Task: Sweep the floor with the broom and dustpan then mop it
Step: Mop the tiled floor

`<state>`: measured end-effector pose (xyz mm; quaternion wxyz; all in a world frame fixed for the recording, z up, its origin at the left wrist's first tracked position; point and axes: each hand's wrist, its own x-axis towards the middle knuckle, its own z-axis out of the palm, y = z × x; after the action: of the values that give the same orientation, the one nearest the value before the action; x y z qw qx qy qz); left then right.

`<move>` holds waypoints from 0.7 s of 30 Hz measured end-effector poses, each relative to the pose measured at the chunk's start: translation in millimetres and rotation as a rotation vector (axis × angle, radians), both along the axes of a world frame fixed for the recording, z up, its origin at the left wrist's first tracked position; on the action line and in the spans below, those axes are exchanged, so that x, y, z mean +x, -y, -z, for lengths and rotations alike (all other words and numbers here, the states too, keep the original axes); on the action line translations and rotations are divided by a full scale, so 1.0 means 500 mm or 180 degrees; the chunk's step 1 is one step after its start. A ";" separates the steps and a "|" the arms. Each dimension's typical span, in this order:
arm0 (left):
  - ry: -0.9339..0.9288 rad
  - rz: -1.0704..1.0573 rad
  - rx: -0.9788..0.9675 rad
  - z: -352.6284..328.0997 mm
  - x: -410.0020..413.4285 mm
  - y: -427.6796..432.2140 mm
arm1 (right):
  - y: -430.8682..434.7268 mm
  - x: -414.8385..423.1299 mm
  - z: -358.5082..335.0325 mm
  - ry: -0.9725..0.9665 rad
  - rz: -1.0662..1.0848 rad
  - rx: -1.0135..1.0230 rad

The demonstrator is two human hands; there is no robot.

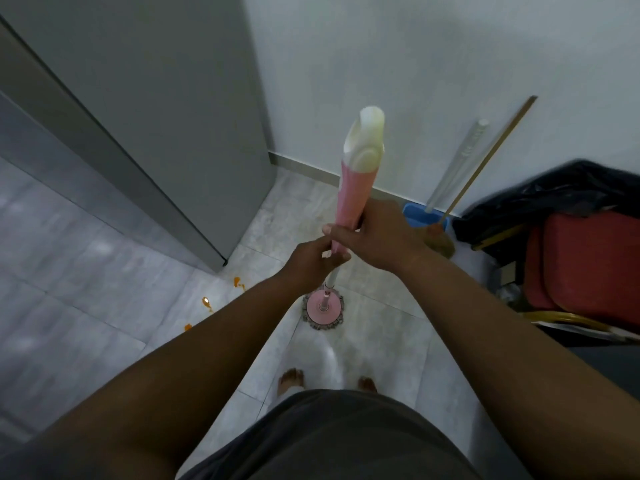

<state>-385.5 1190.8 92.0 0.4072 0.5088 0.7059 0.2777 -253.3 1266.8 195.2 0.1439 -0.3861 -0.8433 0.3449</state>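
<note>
A mop stands upright in front of me, with a pink and cream handle [356, 181] and a round pink head [324, 308] pressed on the grey tile floor. My right hand [377, 233] grips the pink grip near its lower end. My left hand [313, 259] holds the shaft just below, fingers curled round it. Several orange spots [207, 303] lie on the tiles left of the mop head. A blue dustpan [420, 218] and a broom [485, 164] lean against the white wall at the right.
A grey door or cabinet panel [166, 116] stands at the left. A red chair [585, 268] with a black bag [554, 192] on it sits close on the right. My bare feet [292, 377] stand on the tiles behind the mop head.
</note>
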 end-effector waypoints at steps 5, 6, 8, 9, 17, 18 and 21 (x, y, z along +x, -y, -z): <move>-0.0155 0.0282 -0.0026 -0.007 -0.013 0.003 | 0.010 -0.007 -0.007 0.0024 -0.0006 -0.0018; -0.0210 0.0363 -0.0024 -0.012 -0.016 0.002 | 0.010 -0.008 -0.009 0.0008 -0.0002 -0.0026; -0.0332 0.0506 -0.0040 -0.019 -0.021 0.003 | 0.010 -0.008 -0.013 0.0000 0.0012 -0.0015; -0.0391 0.0538 -0.0058 -0.023 -0.023 0.005 | 0.010 -0.009 -0.014 0.0003 0.0014 -0.0019; -0.0364 0.0604 -0.0124 -0.012 0.003 0.038 | 0.025 -0.005 -0.001 0.0216 0.0006 -0.0198; -0.0365 0.0577 -0.0110 -0.013 0.005 0.038 | 0.025 -0.005 -0.003 0.0203 0.0015 -0.0194; -0.0419 0.0577 -0.0041 -0.026 0.001 0.032 | 0.023 -0.008 -0.013 0.0137 0.0052 -0.0105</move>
<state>-384.8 1175.0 105.1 0.3867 0.5850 0.6840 0.2012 -257.2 1255.4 201.6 0.1221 -0.4027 -0.8372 0.3492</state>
